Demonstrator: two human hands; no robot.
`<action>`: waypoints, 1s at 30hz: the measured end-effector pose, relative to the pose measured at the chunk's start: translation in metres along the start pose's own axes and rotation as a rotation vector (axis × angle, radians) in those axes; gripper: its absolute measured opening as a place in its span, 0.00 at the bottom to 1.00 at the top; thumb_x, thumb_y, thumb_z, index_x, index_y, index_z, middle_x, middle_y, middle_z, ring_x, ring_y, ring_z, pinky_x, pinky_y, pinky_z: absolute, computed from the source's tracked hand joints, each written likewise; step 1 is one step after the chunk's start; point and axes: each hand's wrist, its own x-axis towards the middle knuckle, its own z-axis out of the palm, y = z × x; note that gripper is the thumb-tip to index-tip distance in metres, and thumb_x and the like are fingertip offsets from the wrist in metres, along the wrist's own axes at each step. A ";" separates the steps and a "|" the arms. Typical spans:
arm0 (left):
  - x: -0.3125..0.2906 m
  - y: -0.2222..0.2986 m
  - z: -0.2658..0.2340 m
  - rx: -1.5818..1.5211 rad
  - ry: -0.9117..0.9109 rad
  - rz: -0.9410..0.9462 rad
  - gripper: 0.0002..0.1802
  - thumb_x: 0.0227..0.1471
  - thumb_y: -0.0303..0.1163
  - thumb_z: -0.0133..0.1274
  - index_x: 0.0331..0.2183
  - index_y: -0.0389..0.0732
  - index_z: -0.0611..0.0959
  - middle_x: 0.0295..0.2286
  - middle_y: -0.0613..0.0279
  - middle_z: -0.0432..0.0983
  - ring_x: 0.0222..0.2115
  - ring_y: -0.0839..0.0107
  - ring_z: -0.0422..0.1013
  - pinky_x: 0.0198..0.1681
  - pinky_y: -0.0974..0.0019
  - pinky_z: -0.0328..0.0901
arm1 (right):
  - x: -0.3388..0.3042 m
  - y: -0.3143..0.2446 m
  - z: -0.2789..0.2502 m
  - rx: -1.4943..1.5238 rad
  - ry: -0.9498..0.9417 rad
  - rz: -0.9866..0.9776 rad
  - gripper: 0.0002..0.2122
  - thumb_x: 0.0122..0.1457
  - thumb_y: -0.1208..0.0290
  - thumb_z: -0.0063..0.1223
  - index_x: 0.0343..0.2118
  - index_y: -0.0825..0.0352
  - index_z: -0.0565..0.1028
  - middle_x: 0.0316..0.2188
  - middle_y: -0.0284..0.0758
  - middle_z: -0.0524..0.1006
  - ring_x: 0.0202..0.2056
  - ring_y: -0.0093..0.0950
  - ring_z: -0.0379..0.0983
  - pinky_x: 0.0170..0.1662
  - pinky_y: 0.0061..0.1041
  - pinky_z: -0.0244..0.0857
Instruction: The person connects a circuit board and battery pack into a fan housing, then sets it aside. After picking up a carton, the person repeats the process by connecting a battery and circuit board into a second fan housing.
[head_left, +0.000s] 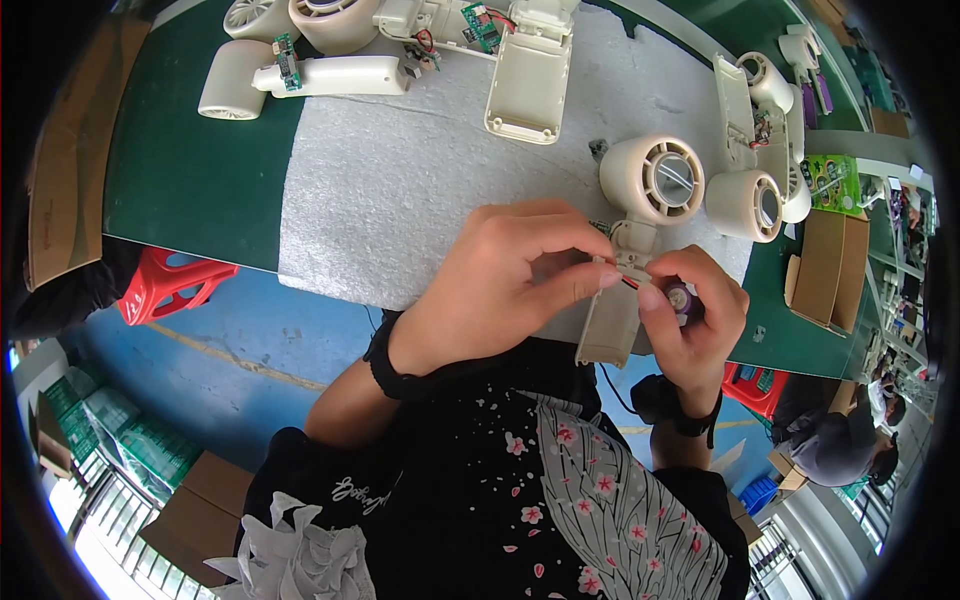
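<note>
A cream handheld fan [625,180] lies in front of me with its round head away from me and its open handle shell [606,332] toward me. My left hand [505,265] is closed in a pinch over the joint between head and handle; what is between its fingertips is too small to make out. Curled around a purple cylindrical battery [682,298], my right hand [705,325] has its thumb and index finger beside the handle. A short red wire [629,283] shows between the two hands. Part of a green circuit board is half hidden behind my left fingers.
White foam sheet [370,200] covers much of the green table [190,180]. Opened fan bodies with boards and wires lie at the far left, including a handle shell [528,85]. More fan parts [745,205] lie at the right, near a cardboard box [835,270]. Red stools flank the table.
</note>
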 end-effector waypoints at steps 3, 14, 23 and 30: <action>0.000 -0.001 0.000 0.006 -0.004 0.004 0.05 0.50 0.19 0.58 0.32 0.32 0.81 0.28 0.60 0.74 0.25 0.77 0.73 0.25 0.75 0.68 | 0.001 0.003 0.002 0.000 0.060 -0.047 0.10 0.45 0.78 0.63 0.32 0.67 0.75 0.21 0.34 0.74 0.17 0.22 0.68 0.21 0.18 0.59; 0.000 0.000 0.000 0.013 -0.004 0.001 0.05 0.49 0.19 0.58 0.32 0.33 0.81 0.28 0.60 0.74 0.26 0.76 0.74 0.26 0.76 0.68 | 0.001 0.003 0.002 -0.021 0.052 -0.056 0.11 0.44 0.78 0.63 0.32 0.68 0.75 0.24 0.35 0.75 0.19 0.21 0.69 0.21 0.18 0.59; 0.000 0.000 -0.001 0.013 -0.012 0.004 0.05 0.49 0.18 0.57 0.33 0.33 0.81 0.29 0.59 0.74 0.27 0.75 0.74 0.27 0.76 0.69 | 0.001 -0.006 -0.001 -0.068 -0.059 -0.023 0.07 0.48 0.79 0.59 0.32 0.71 0.77 0.26 0.36 0.75 0.22 0.20 0.68 0.25 0.17 0.60; 0.000 0.000 -0.003 0.094 -0.025 0.080 0.07 0.48 0.17 0.57 0.33 0.33 0.81 0.31 0.58 0.74 0.28 0.74 0.75 0.29 0.75 0.69 | 0.006 -0.016 0.000 -0.058 -0.138 0.135 0.06 0.47 0.81 0.60 0.30 0.70 0.78 0.26 0.35 0.75 0.22 0.21 0.68 0.24 0.18 0.59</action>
